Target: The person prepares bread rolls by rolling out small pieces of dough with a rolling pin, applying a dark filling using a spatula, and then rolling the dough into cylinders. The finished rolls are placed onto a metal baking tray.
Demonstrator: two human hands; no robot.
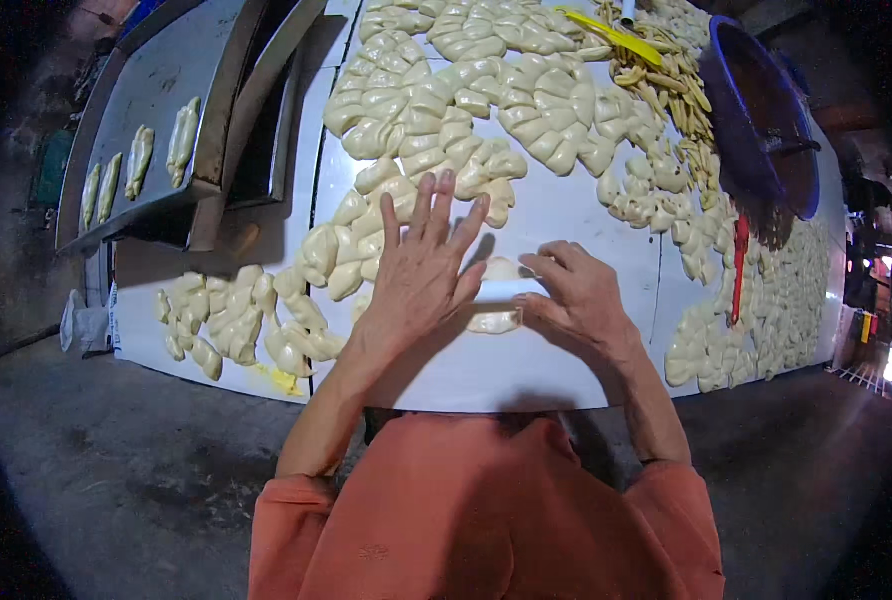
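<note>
An orange shirt (pixel 486 510) is closest, low in the picture. 2 bare arms reach up from it onto the white worktop (pixel 526 370). The left hand (pixel 421 270) lies flat with its fingers spread wide, pressing down. The right hand (pixel 578 295) is curled, its fingertips pinching a soft, pale dough piece (pixel 501 268). Another dough piece (pixel 494 322) lies just under the hands. Many puffy, smooth dough lumps (pixel 466 110) cover the worktop behind. A grey metal tray (pixel 166 90) on the left holds 4 long dough rolls (pixel 138 160). A blue tub (pixel 756 120) stands tipped on the right.
</note>
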